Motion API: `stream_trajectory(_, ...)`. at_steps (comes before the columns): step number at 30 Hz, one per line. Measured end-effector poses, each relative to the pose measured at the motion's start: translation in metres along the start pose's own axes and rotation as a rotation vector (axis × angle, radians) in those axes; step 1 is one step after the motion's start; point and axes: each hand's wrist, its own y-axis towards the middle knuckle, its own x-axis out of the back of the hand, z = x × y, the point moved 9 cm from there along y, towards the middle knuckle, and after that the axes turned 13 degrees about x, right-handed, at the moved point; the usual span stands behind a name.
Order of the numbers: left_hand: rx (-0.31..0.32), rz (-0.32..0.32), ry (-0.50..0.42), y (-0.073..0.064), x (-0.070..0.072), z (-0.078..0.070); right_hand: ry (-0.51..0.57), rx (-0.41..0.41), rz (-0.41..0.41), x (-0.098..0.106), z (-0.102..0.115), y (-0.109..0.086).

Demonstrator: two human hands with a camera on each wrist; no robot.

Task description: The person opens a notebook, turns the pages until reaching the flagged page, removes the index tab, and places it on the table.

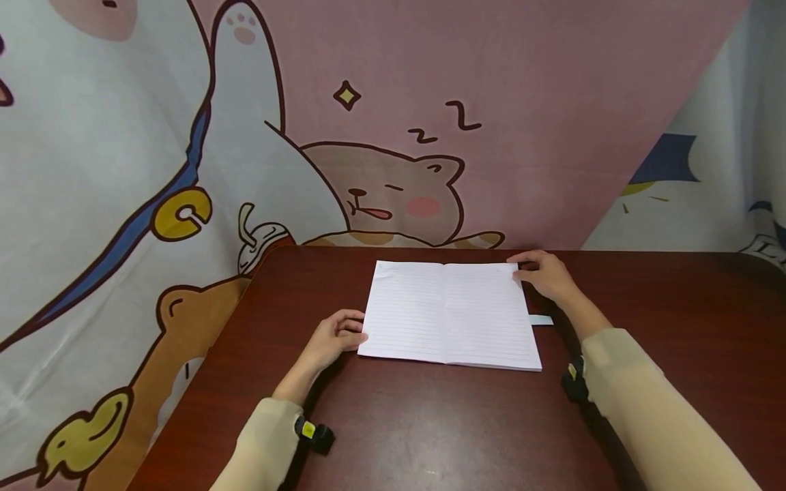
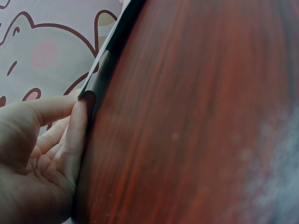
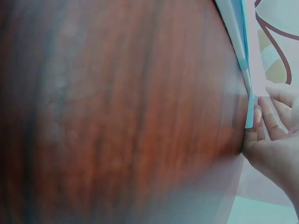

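An open notebook (image 1: 445,314) with blank ruled pages lies on the table in the head view. My left hand (image 1: 334,339) pinches its left edge near the lower corner. In the left wrist view, the thumb and a finger of that left hand (image 2: 51,140) meet at the notebook's thin edge (image 2: 91,70). At the upper right corner, my right hand (image 1: 548,278) holds the page edge. A pale blue strip (image 1: 541,320) sticks out from the notebook's right side. The right wrist view shows the right hand's fingers (image 3: 271,119) against a page corner and blue edge.
A dark reddish wooden table (image 1: 424,423) carries the notebook. Behind it hangs a cloth (image 1: 522,136) printed with cartoon animals, which also runs down the left side. Small black wrist cameras (image 1: 316,436) sit at both cream sleeves (image 1: 645,402).
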Motion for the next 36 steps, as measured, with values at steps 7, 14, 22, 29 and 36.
stream_trajectory(7,0.004,0.0,0.002,0.0,0.0,0.0,0.027,0.038,-0.049,0.006,0.004,-0.001)
stream_trajectory(14,0.003,-0.002,-0.003,-0.001,0.0,0.0,0.1,0.057,-0.051,0.004,0.008,0.0)
stream_trajectory(22,0.001,0.002,0.0,0.0,0.0,0.0,0.196,0.052,-0.046,0.003,0.012,-0.002)
stream_trajectory(29,-0.001,0.004,0.005,-0.001,0.001,0.0,0.186,0.055,-0.025,0.002,0.017,-0.003)
stream_trajectory(36,0.0,0.005,0.004,-0.002,0.0,-0.001,0.184,0.047,0.028,-0.003,0.021,-0.008)
